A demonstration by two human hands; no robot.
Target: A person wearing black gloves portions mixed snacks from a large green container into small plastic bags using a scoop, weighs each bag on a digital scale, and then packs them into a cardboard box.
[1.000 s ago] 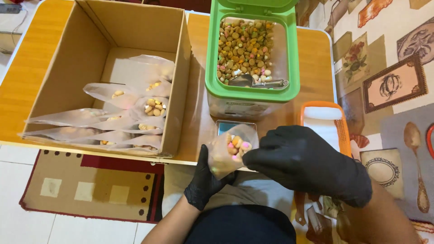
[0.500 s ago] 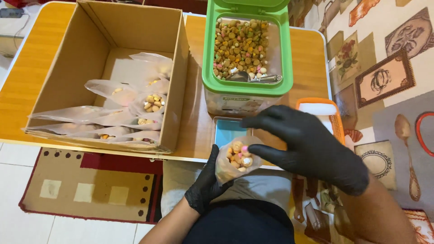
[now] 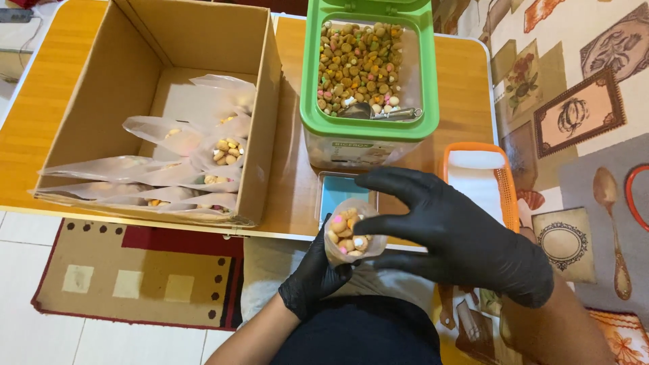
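Both my hands wear black gloves. My left hand (image 3: 312, 274) grips a small clear plastic bag (image 3: 350, 233) of round tan, pink and white snack pieces from below, at the table's near edge. My right hand (image 3: 466, 233) pinches the bag's right side with thumb and a finger, its other fingers spread above. Just behind the bag lies a small flat scale (image 3: 336, 190) with a blue top.
A green-rimmed tub (image 3: 370, 128) full of the same snack pieces holds a metal scoop (image 3: 382, 113). On the left an open cardboard box (image 3: 263, 128) contains several filled bags (image 3: 223, 152). An orange-edged tray (image 3: 507, 189) lies on the right. The wooden table (image 3: 40, 108) stands over a patterned rug.
My right hand lifted off the bag, spread its fingers and now pinches the bag's side. The bag's mouth opened and the bag shifted slightly lower and right.
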